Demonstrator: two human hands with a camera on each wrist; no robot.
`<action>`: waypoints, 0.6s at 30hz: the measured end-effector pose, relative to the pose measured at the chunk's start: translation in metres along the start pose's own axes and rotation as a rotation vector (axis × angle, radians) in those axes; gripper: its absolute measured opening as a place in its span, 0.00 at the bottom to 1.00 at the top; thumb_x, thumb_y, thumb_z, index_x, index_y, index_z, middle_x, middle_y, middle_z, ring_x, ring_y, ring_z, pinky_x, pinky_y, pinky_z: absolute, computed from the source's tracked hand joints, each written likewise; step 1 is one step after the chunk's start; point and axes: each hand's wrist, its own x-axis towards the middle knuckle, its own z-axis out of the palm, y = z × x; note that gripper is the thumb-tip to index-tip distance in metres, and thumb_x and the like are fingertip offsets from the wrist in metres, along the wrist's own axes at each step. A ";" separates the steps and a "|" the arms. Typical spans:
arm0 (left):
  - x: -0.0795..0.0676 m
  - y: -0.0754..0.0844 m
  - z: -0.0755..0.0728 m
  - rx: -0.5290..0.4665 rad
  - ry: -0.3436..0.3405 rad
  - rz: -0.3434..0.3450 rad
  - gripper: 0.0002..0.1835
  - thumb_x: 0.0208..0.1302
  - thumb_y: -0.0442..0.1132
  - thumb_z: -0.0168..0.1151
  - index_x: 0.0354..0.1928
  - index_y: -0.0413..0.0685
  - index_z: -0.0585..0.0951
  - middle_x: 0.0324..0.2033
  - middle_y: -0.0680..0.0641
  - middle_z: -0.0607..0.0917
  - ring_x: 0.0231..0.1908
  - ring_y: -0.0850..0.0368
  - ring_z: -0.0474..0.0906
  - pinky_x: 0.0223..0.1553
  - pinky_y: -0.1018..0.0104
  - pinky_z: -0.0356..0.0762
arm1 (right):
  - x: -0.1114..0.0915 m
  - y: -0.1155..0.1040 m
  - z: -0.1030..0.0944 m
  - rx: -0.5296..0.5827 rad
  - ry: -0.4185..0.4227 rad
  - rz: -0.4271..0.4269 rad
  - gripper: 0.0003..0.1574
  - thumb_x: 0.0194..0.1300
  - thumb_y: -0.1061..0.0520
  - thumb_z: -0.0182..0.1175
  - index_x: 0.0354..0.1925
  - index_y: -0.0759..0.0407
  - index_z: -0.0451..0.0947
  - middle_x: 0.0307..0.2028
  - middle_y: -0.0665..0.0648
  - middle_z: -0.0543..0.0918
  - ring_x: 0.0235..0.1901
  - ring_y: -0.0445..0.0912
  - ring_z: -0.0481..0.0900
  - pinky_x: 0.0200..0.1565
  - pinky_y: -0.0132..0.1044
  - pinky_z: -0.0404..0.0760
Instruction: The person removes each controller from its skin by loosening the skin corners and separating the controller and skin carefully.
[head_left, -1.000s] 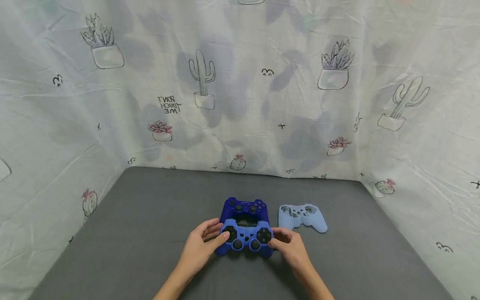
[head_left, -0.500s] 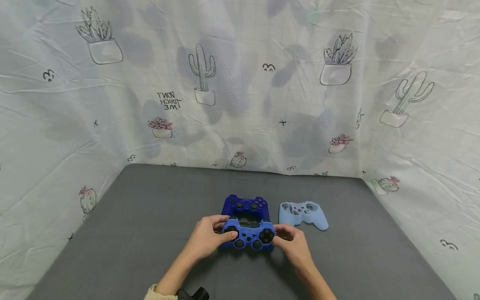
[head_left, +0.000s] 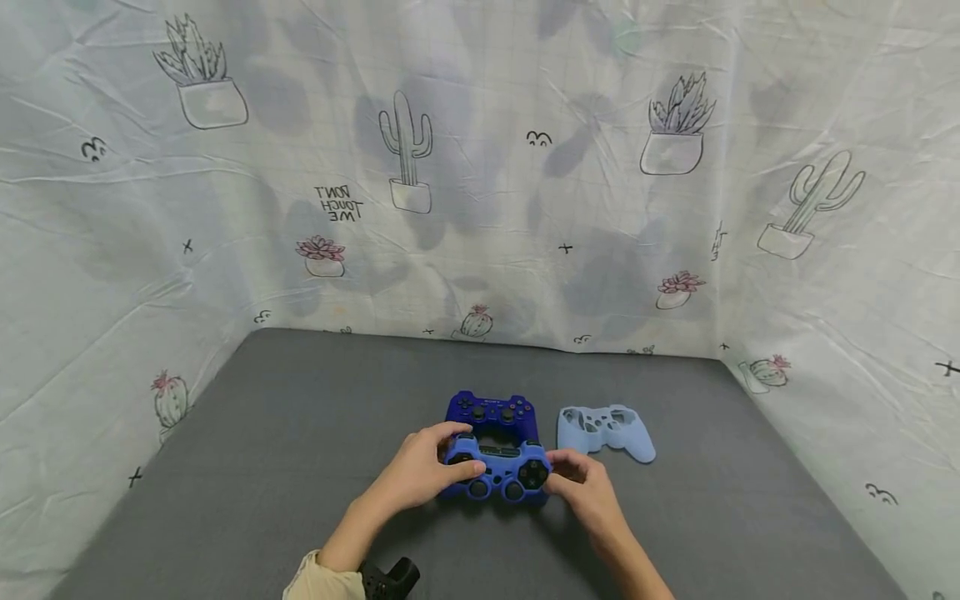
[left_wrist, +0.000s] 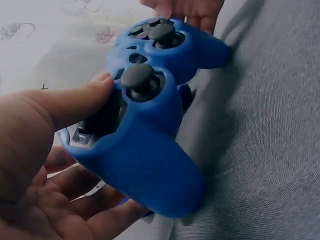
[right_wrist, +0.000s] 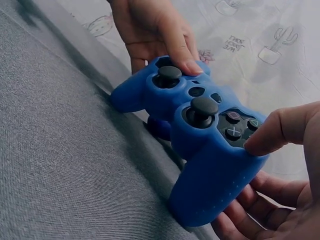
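Note:
Both hands hold a black-buttoned game controller [head_left: 498,463] in a blue silicone cover. Its top edge tilts up in the head view. My left hand [head_left: 417,472] grips one end, thumb lying across the face beside the left stick and fingers behind, as the left wrist view shows. My right hand [head_left: 588,493] pinches the other end. In the right wrist view its thumb [right_wrist: 270,134] presses near the symbol buttons, with fingers curled under the grip. Just behind, a dark blue controller [head_left: 492,406] lies on the table, partly hidden by the held one.
A light blue silicone controller cover [head_left: 579,442] with cut-out holes lies on the grey table [head_left: 322,392], right of the controllers. White fabric [head_left: 480,250] printed with potted plants walls the table's back and sides. A black device [head_left: 390,578] sits at the left wrist, by a cream sleeve [head_left: 324,579].
The covered controller has tipped so its top edge shows, and moved slightly right. My left thumb has slid inward over its face. The left sleeve and black wrist device have come into view.

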 end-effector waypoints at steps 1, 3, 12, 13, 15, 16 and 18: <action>0.001 0.000 -0.001 0.010 -0.011 0.004 0.37 0.57 0.58 0.71 0.64 0.45 0.75 0.36 0.49 0.78 0.36 0.53 0.73 0.37 0.54 0.72 | 0.001 0.000 -0.001 -0.003 -0.007 0.006 0.18 0.48 0.70 0.65 0.42 0.69 0.81 0.36 0.61 0.83 0.37 0.50 0.79 0.40 0.36 0.77; 0.002 -0.001 -0.002 0.013 -0.030 0.005 0.36 0.57 0.58 0.71 0.61 0.43 0.77 0.32 0.51 0.77 0.33 0.55 0.71 0.34 0.56 0.70 | 0.002 0.001 -0.002 -0.009 -0.021 0.009 0.19 0.48 0.69 0.65 0.42 0.69 0.81 0.37 0.61 0.83 0.38 0.50 0.79 0.41 0.37 0.77; 0.000 0.004 -0.005 0.014 -0.073 0.006 0.36 0.57 0.57 0.72 0.60 0.40 0.76 0.34 0.52 0.78 0.33 0.56 0.72 0.35 0.57 0.71 | 0.000 -0.005 -0.008 -0.043 -0.159 -0.053 0.26 0.58 0.66 0.65 0.56 0.69 0.76 0.46 0.62 0.81 0.47 0.53 0.78 0.46 0.36 0.77; 0.000 0.005 -0.006 0.016 -0.074 0.010 0.35 0.57 0.57 0.72 0.60 0.41 0.76 0.34 0.52 0.78 0.33 0.56 0.72 0.36 0.57 0.71 | 0.000 -0.005 -0.008 -0.052 -0.176 -0.071 0.26 0.61 0.64 0.65 0.58 0.68 0.75 0.49 0.62 0.81 0.49 0.53 0.77 0.47 0.37 0.77; 0.000 0.005 -0.006 0.021 -0.079 0.028 0.35 0.58 0.57 0.71 0.60 0.42 0.76 0.36 0.51 0.78 0.34 0.56 0.72 0.36 0.56 0.71 | 0.000 -0.006 -0.008 -0.074 -0.194 -0.107 0.27 0.64 0.60 0.65 0.60 0.66 0.74 0.53 0.61 0.80 0.52 0.55 0.76 0.49 0.37 0.77; 0.000 0.005 -0.006 0.022 -0.082 0.039 0.35 0.59 0.57 0.70 0.61 0.43 0.76 0.36 0.52 0.79 0.35 0.56 0.72 0.37 0.56 0.72 | 0.000 -0.007 -0.007 -0.087 -0.196 -0.125 0.27 0.65 0.59 0.65 0.61 0.65 0.74 0.53 0.61 0.79 0.53 0.56 0.76 0.49 0.37 0.77; 0.000 0.005 -0.005 0.035 -0.085 0.063 0.35 0.59 0.58 0.70 0.62 0.45 0.75 0.38 0.53 0.79 0.36 0.57 0.73 0.38 0.57 0.72 | -0.001 -0.007 -0.006 -0.110 -0.182 -0.150 0.27 0.66 0.57 0.66 0.61 0.64 0.75 0.53 0.61 0.80 0.52 0.56 0.76 0.49 0.38 0.77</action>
